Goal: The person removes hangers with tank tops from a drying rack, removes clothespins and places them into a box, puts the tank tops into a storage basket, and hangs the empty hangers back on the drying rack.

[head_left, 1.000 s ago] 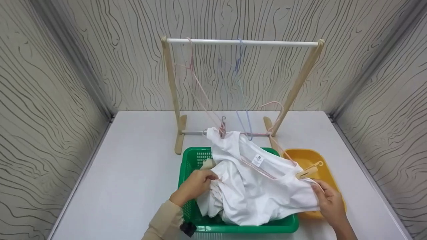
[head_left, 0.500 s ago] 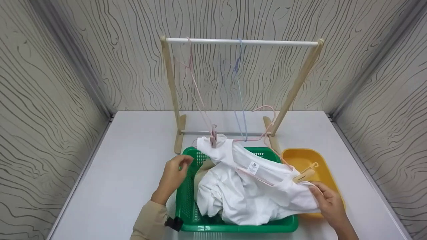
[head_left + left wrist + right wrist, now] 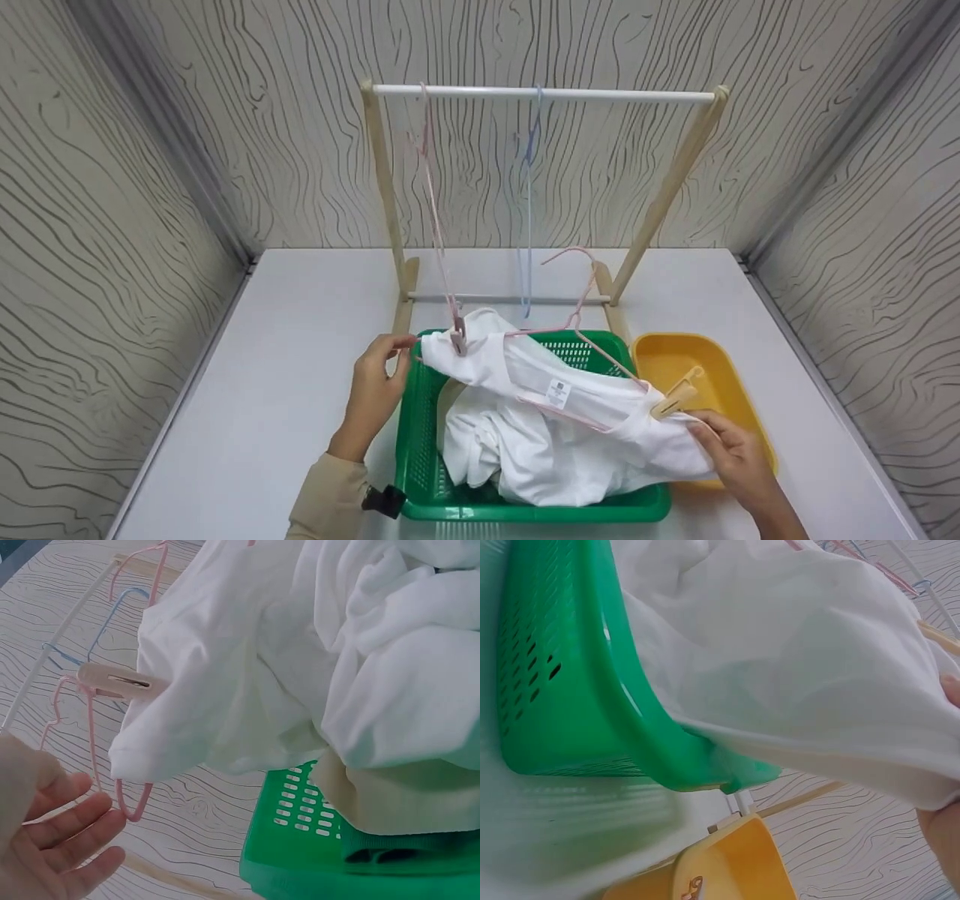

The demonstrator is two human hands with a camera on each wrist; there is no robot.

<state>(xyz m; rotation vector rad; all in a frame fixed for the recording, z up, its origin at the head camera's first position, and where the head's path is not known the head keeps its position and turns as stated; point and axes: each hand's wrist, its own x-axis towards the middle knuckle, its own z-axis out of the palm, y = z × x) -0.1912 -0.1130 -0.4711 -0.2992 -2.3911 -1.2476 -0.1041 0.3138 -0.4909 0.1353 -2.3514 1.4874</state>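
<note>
Head view: where the green basket [image 3: 420,450] stands on the surface [image 3: 285,375], a white shirt [image 3: 555,435] is draped over it on a pink hanger [image 3: 577,319]; the left hand [image 3: 377,390] is raised at the shirt's left end, fingers loosely extended, and the right hand [image 3: 731,450] is closed on the shirt's right edge.
Left wrist view: the left hand [image 3: 52,840] is seen spread, with fingertips [image 3: 112,821] just beside the hanger's end [image 3: 135,806]; nothing is gripped.
Right wrist view: the shirt [image 3: 802,675] is seen hanging over the basket rim [image 3: 622,697]; little of the right hand [image 3: 945,832] is shown.
</note>
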